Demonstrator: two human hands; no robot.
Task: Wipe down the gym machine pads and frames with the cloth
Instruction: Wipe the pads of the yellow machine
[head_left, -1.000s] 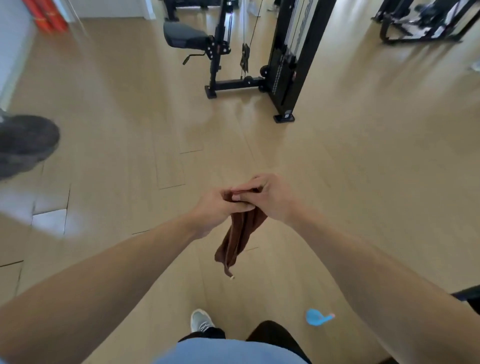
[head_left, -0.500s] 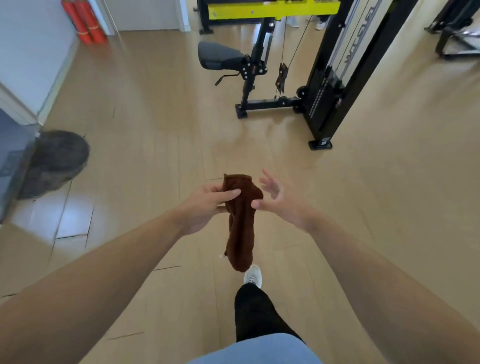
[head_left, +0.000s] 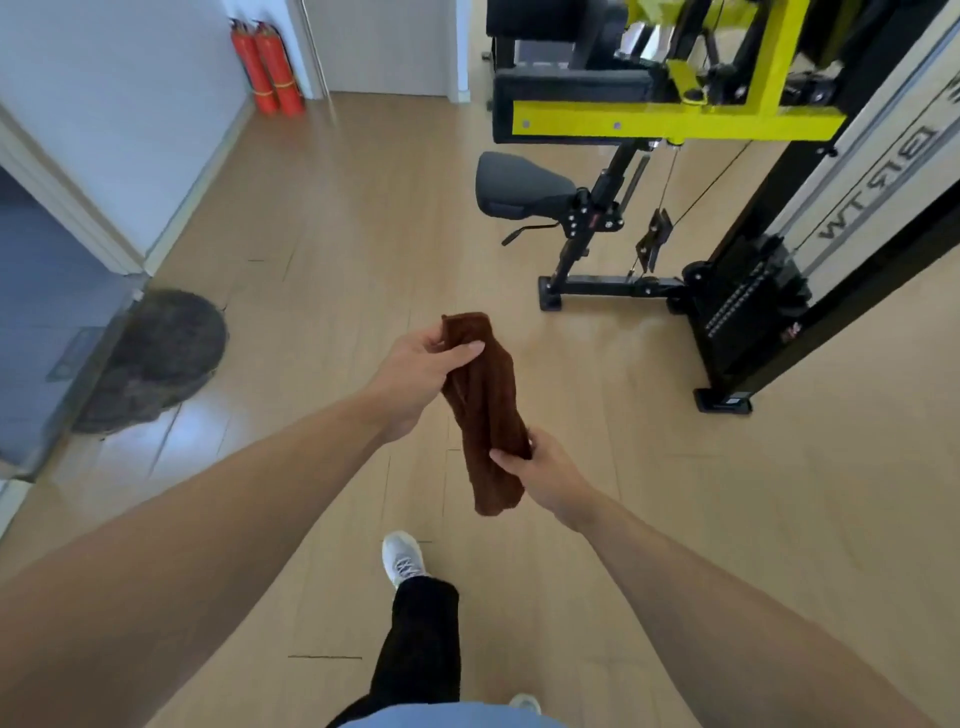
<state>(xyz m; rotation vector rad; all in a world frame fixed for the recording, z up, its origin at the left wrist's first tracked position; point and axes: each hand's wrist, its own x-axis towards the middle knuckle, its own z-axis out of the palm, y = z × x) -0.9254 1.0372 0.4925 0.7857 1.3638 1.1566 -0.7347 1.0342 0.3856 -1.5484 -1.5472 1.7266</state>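
step: approach, wiping not begun | cloth (head_left: 485, 410) mid-frame, bunched lengthwise | left hand (head_left: 421, 369) pinches its top end | right hand (head_left: 540, 467) grips its lower part | seat (head_left: 519, 187) at 1 o'clock, well apart | next: close in, likely spread cloth on pad

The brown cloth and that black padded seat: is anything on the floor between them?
No. The head view shows only bare wooden floor between cloth and seat.
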